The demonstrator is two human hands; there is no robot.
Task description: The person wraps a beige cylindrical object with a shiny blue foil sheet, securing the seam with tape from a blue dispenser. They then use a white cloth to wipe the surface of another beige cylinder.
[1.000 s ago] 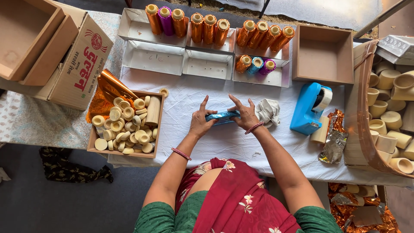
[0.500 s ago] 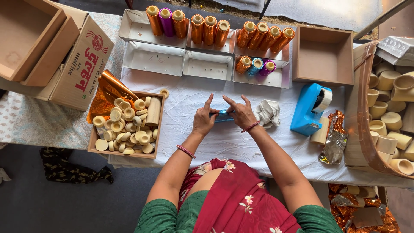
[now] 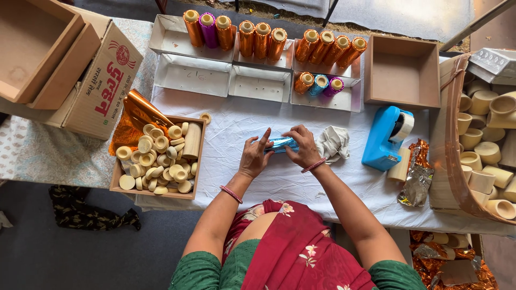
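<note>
The left hand and the right hand pinch a blue foil roll between them; the tape dispenser stands at 3 o'clock.

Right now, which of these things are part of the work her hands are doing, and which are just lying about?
In the job:
- left hand and right hand, both on the blue foil roll
- white table cover under it

Lying about:
- blue tape dispenser
- crumpled white cloth
- box of wooden plugs
- foil-wrapped rolls in white trays

A worktop under a white cloth fills the middle of the scene. Below its near edge lies dark grey floor (a black rag sits crumpled there). Soft, even daylight falls throughout.
</note>
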